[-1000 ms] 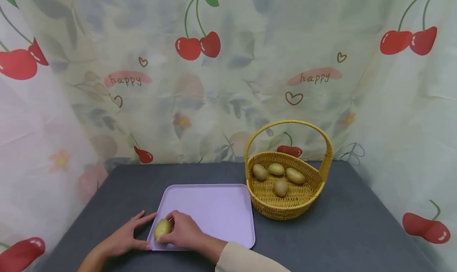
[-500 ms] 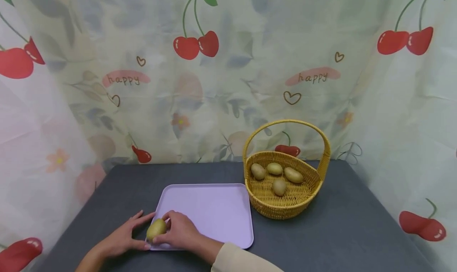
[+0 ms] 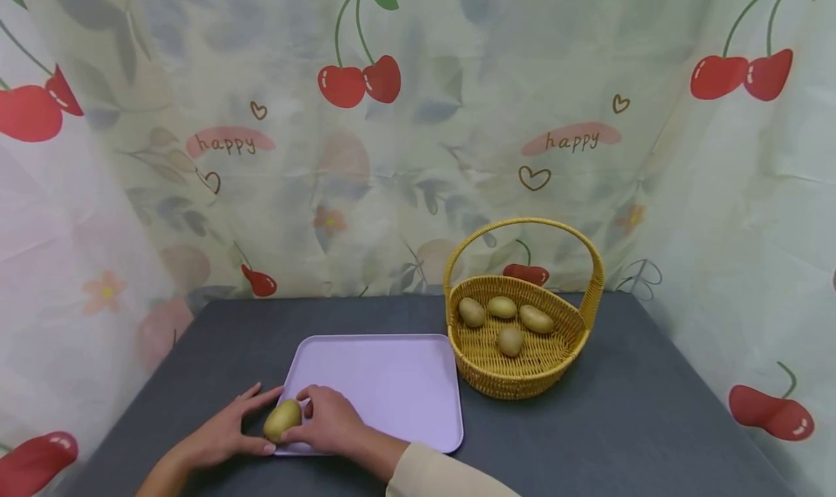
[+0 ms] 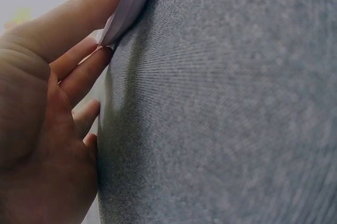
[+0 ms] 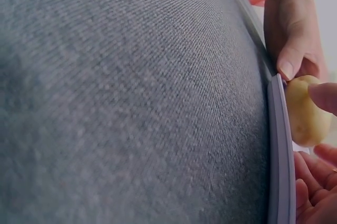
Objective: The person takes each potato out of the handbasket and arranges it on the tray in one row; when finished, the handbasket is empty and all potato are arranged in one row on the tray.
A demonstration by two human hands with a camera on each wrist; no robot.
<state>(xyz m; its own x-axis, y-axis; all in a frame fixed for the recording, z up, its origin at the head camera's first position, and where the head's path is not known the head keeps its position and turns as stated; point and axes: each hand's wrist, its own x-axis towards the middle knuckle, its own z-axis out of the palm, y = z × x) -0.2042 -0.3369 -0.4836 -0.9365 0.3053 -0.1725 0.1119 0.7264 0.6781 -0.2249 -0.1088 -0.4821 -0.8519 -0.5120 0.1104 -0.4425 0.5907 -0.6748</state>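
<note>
One curled right hand [image 3: 332, 419] pinched a potato [image 3: 282, 420]; the left hand [image 3: 222, 432], spread wide, touched the lilac tray [image 3: 392, 381] at its rim! Smooth, oval, yellowish, that potato sat slantwise.

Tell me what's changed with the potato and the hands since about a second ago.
The potato has shifted slightly left, to the left edge of the lilac tray and closer to the left hand. The right hand moved slightly left with it and still holds it. The left hand stayed at the tray's edge; the tray, the basket and its four potatoes look unmoved.
</note>
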